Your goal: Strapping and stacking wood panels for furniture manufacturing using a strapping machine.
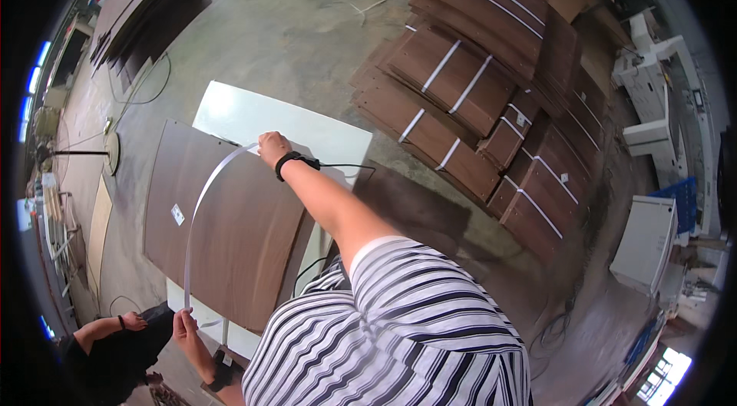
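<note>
A thin white strap [201,195] arcs over a stack of brown wood-grain panels [230,237]. My right hand [272,149] is closed on its far end, above the back edge of the panels. Lower down, at the near left, my left hand [184,325] pinches the other end of the strap. A short tail of it hangs past those fingers. The panels lie on a white table [276,118], and the top one has a small white label. Around my right wrist is a black band with a dark cable running off it.
Strapped bundles of brown panels [453,68] are piled on the floor to the right. Another panel stack [146,7] stands at the far left. A co-worker's hand [134,321] shows at the lower left. White cabinets [645,245] line the right side.
</note>
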### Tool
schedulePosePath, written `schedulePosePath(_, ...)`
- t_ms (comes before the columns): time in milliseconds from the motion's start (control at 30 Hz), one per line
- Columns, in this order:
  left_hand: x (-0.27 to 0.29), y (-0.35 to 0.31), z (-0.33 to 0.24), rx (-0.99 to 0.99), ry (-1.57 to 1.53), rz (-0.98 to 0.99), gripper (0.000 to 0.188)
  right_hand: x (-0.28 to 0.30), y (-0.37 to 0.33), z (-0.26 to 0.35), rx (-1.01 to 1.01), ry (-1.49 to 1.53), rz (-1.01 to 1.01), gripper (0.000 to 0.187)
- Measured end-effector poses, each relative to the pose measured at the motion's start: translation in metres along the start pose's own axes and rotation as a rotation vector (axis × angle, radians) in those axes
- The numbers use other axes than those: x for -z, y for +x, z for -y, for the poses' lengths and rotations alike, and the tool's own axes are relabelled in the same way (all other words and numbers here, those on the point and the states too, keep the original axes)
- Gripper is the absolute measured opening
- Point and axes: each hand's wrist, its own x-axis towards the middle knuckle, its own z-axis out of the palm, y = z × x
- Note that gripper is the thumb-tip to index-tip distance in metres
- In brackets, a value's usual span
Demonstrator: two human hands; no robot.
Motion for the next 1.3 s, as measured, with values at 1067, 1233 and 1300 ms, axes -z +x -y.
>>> schedulePosePath(1067,-0.066,-0.105,0.285,0.711,-0.394,-0.242,0.042,0.087,-0.165,0.013,-0.11,0.083,0.058,0.046)
schedulePosePath(1233,-0.079,-0.12,0.323,0.782,-0.346,-0.36,0.052,0.086,-0.168,0.034,0.008,-0.262,-0.02,0.054)
schedulePosePath(1300,-0.088,-0.116,0.302,0.772,-0.24,-0.392,0.056,0.094,-0.159,0.033,0.137,-0.414,-0.038,0.057)
